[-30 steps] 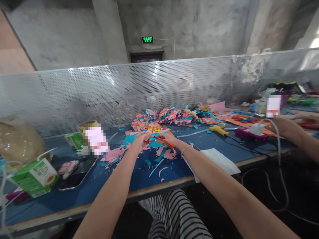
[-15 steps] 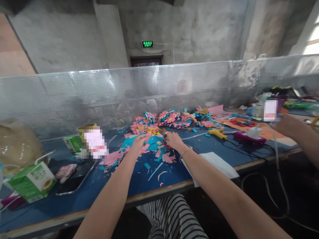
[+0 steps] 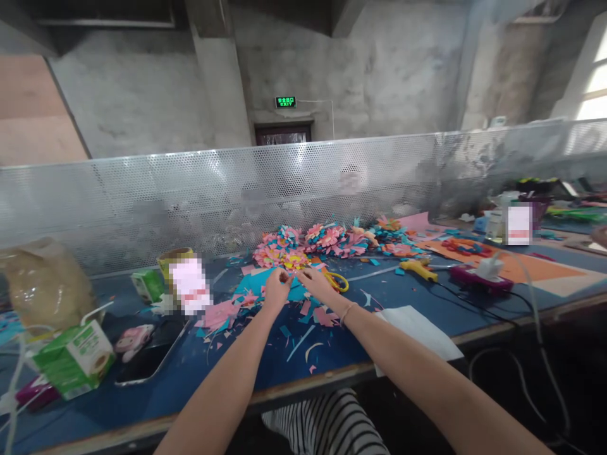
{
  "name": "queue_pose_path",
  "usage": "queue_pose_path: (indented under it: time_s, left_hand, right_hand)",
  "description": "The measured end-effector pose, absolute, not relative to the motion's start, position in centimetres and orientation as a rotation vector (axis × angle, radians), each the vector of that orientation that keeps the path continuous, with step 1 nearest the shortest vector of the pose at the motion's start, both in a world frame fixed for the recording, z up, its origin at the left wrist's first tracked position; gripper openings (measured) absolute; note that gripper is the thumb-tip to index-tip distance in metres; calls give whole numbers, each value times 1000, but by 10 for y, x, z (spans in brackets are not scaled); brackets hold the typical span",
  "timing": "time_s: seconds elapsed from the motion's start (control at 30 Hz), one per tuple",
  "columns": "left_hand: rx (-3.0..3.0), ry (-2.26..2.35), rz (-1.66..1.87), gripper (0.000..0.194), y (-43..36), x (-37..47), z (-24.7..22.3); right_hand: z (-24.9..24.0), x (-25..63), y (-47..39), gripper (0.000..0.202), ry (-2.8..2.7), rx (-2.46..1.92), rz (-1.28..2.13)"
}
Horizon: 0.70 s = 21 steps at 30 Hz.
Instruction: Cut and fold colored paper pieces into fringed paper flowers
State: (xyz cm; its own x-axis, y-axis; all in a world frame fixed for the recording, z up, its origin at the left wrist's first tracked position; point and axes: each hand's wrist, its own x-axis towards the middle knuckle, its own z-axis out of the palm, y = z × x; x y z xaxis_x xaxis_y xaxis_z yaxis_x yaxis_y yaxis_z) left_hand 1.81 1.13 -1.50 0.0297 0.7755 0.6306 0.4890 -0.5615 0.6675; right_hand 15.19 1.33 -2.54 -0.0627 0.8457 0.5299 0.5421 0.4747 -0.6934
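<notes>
My left hand (image 3: 277, 291) is closed in a pinch over a blue paper sheet (image 3: 300, 291), fingertips pointing inward. Facing it, my right hand (image 3: 320, 285) is pinched too, and the two sets of fingertips almost meet. Whatever lies between them is too small to make out. A yellow loop like a scissors handle (image 3: 342, 278) shows just behind my right hand. Beyond both hands sit several folded paper flowers (image 3: 327, 236) in pink and blue, one with yellow petals (image 3: 294, 260). Pink paper scraps (image 3: 222, 313) are scattered to the left of my left hand.
To the right lie a yellow glue gun (image 3: 419, 270), a purple power strip (image 3: 478, 279) and orange paper (image 3: 526, 270). White paper (image 3: 417, 330) overhangs the front edge. A green carton (image 3: 76, 361), a phone (image 3: 154, 355) and a plastic bag (image 3: 50, 284) stand left. A perforated metal screen (image 3: 213, 189) runs behind.
My two hands have come together, fingertips now nearly meeting. A red loop seen by my right hand is no longer visible, and the yellow loop now shows. The other person's arm at right has mostly withdrawn.
</notes>
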Motion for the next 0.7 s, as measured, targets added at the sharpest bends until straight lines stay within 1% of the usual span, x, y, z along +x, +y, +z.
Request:
queue_pose_path:
  time_s: [0.07,0.23,0.3,0.4,0.47,0.57,0.7]
  left_hand:
    - [2115,1244,1501,13,11,20,-17]
    - [2176,1177,1470,12,11,23,-18]
    - [2136,1163,1473,11,11,23,-18]
    - [2074,1172,1483,8,11,21,-18]
    - [2046,1151,1475,11,12,20,-18]
    - [1982,1116,1438,17,13,19,-18]
    - [1818,1071,1367,17,11,18,-15]
  right_hand:
    - [-27,149,14,31,-1697,-1151,465]
    - [-32,147,23,27,-1644,-1115,507]
    - [-33,146,27,25,-1642,-1066,629]
    - [-33,147,29,16,-1589,-1028,728]
    - [-32,149,28,12,-1569,-1032,748]
    - [-31,152,24,14,-1603,-1062,726]
    - [-31,156,20,16,-1642,-1027,734]
